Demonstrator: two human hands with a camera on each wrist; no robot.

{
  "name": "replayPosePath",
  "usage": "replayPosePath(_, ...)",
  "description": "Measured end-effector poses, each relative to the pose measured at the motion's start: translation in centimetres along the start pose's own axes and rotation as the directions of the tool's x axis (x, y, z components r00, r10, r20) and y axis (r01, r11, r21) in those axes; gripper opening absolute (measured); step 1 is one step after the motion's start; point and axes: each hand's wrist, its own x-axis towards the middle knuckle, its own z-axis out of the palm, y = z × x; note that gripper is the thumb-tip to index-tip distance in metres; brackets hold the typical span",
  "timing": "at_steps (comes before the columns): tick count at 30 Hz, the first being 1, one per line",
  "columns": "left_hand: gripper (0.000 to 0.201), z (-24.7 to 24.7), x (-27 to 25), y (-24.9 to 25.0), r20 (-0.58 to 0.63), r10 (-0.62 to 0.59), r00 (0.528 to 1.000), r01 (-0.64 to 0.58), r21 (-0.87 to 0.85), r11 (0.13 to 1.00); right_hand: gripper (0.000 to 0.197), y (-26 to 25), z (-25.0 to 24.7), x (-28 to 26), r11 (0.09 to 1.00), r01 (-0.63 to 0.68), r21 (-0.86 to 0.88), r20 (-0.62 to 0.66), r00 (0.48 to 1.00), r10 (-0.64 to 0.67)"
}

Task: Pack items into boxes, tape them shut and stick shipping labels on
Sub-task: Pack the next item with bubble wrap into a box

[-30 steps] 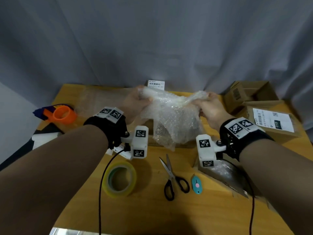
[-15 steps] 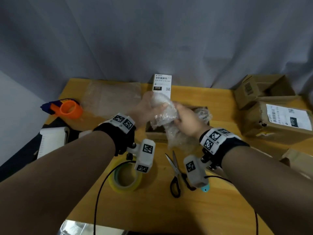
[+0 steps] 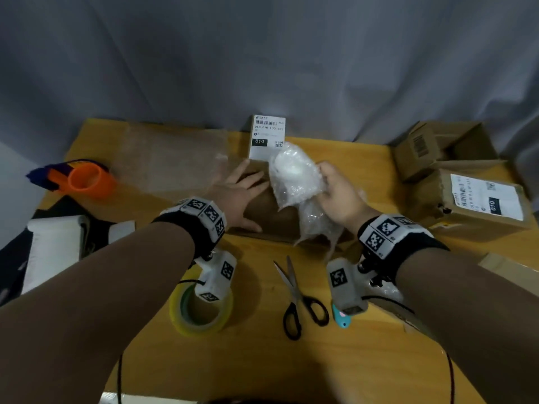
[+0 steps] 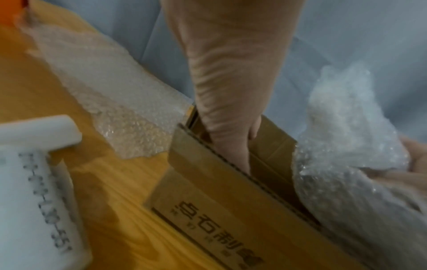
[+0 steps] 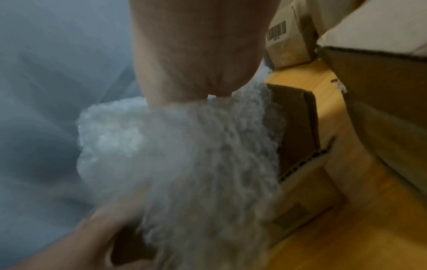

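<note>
While the right hand grips a bubble-wrapped bundle just above the open cardboard box mid-worktop, the left hand lies flat with straight fingers, pressing on the box's left side. A shipping label sits just beyond the box. Scissors and a tape roll lie nearer on the worktop.
</note>
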Motion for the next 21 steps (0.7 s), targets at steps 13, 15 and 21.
replayPosePath(13,0.130,0.1,-0.7,-2.5,0.090,-0.035,0.995,0.029,0.066,0.997,0.029,-3.6,4.7,2.0,0.696,-0.001,-0.718,0.239,0.939,0.248)
replayPosePath(15,0.130,0.3,-0.7,-2.5,0.095,-0.019,0.995,0.012,0.075,0.997,0.026,-3.0,5.0,2.1,0.695,-0.037,-0.718,0.275,0.902,0.332)
replayPosePath(21,0.133,0.4,-0.3,-1.8,0.103,0.013,0.995,-0.024,0.103,0.994,0.031,-3.1,5.6,2.2,0.836,-0.221,-0.502,0.312,0.855,0.414)
